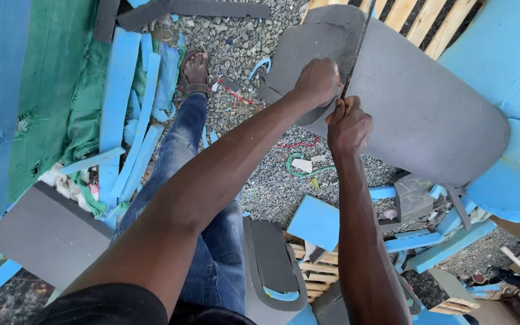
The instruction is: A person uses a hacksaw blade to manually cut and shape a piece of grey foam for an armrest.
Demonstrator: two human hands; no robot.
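**Grey foam sheet partly cut, blade midway along the seam**

A large grey foam sheet (428,120) is laid over a blue foam block (507,54), above gravelled ground (260,180). The left hand (317,81) is closed in a fist on the grey offcut flap (302,48), which is pulled aside from the main sheet. The right hand (349,126) is clenched around the handle of a long thin blade (356,42), which is set into the slit between flap and sheet.

By the look of it, the cut is opened along the stretch nearest the hands, while the far end, by the wooden pallet (428,18), seems still joined; exactly how much remains cannot be told. Blue strips (121,96) and other trimmed pieces are scattered around the sandalled foot (195,69), so much trimming is judged already done.
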